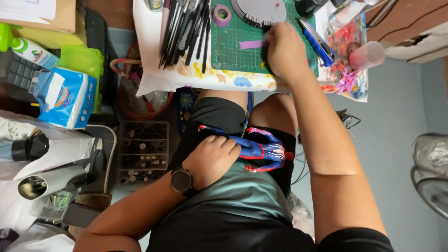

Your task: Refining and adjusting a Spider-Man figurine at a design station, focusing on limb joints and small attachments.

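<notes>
Dark shirt (233, 219) and shorts fill the bottom of the view, with the left hand (212, 158) resting on the lap, a black watch (182, 180) on its wrist. That hand is curled, fingers pressed together over a blue-and-red figure (259, 149) that lies across the thighs — its legs stick out to the right of the knuckles. Farther up, the right hand (284, 51) reaches onto a green cutting mat (233, 46) on the low table; its fingers are bunched at the end of a purple strip (252, 44) of tape, though whether they pinch it I cannot tell. A purple tape roll (222, 15) sits near the mat's top left corner, and a grey disc (259, 11) lies at its top edge. Left of the mat lies a fan of brushes (186, 28); a blue knife (316, 41) lies just right of the hand. On the floor to the left — a clear box (142, 151) of small bottles and a blue tissue pack (65, 95).
</notes>
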